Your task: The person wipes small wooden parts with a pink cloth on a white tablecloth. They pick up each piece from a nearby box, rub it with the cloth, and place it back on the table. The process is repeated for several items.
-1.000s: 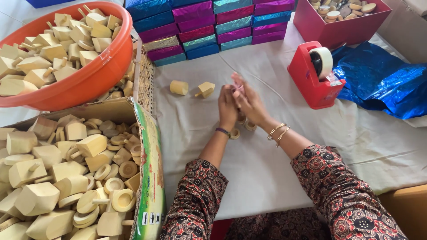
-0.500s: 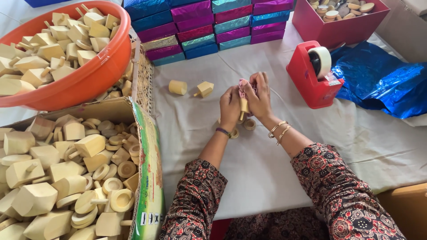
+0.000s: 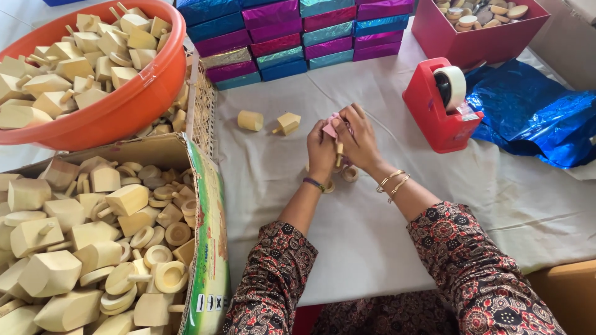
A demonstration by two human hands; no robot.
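Note:
My left hand and my right hand are pressed together over the white tablecloth, both closed around a small wooden piece half covered in pink foil. Under the hands lie wooden rings, partly hidden. Left of the hands a wooden cylinder and a wooden spinning top lie loose on the cloth.
A cardboard box of wooden tops and discs sits at the near left, an orange tub of tops above it. Stacked foil-wrapped boxes line the back. A red tape dispenser, blue foil and a red box stand at the right.
The hands have shifted slightly while working the pink foil around the wooden piece; the piece now shows between the palms. Nothing else moved.

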